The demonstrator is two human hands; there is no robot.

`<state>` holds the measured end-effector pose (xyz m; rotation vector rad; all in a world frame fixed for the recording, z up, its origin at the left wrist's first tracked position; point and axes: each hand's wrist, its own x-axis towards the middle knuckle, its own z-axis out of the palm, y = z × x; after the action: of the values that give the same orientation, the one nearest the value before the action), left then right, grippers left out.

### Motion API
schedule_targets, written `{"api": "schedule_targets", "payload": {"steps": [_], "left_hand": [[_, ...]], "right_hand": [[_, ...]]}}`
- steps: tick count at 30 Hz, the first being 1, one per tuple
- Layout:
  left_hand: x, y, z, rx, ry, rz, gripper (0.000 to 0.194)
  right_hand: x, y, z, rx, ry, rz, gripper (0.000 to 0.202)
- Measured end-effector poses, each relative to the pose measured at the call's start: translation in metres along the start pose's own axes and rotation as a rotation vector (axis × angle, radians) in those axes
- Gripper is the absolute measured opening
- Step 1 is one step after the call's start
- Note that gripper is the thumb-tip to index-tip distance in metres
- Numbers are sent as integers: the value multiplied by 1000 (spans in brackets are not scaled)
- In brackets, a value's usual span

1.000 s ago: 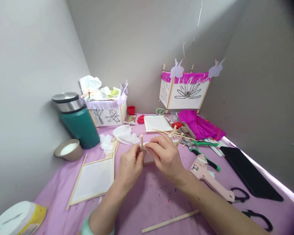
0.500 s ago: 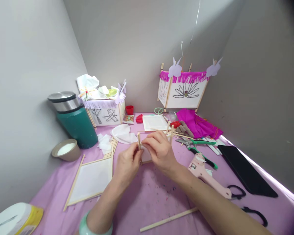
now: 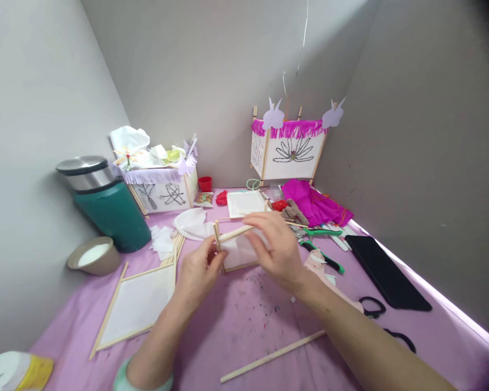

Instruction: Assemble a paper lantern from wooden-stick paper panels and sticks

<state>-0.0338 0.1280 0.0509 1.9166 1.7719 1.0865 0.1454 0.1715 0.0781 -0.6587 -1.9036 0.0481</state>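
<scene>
A small frame of pale wooden sticks with a white paper panel (image 3: pixel 237 254) is held up above the purple-covered worktop (image 3: pixel 244 320). Its left upright is pinched by the left hand (image 3: pixel 199 271), fingers closed on the stick. The fingers of the right hand (image 3: pixel 277 248) are part-curled over the frame's upper edge, thumb spread from forefinger; whether it is gripped there cannot be told. A flat, paper-covered wooden frame (image 3: pixel 136 304) is laid to the left, and a loose pale wooden stick (image 3: pixel 272 356) is placed nearer the viewer.
</scene>
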Motion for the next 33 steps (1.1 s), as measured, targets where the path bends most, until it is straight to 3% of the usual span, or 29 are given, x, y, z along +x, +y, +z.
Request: {"api": "schedule_targets", "payload": {"steps": [2,3,6,7,9,15,19,25,33], "left_hand": [[1,-1,0,35,-22,-25,15],[1,-1,-1,58,-32,-39,17],[2,-2,0,112,-62,-77,19],[2,-2,0,112,-78,-85,19],[2,-3,1,109,-92,-89,19],[4,-6,5,115,31,-86,22],[4,-5,4,126,-15,-139,19],[1,-5,2,229,-146,-231,23],[0,-4,10,335,-210,-229,27]], "right_hand": [[-4,13,-13,-78,72,211,19],[-7,21,-17,-94,31,336,23],[-15,45,-19,-17,-314,564,31],[-18,50,-17,8,-409,582,25],[-22,56,-12,6,-478,589,14],[-29,50,0,-32,-323,573,11],[-33,47,0,-80,-414,656,15],[-34,41,-6,-294,-502,606,20],[-31,43,-2,-299,-507,669,19]]}}
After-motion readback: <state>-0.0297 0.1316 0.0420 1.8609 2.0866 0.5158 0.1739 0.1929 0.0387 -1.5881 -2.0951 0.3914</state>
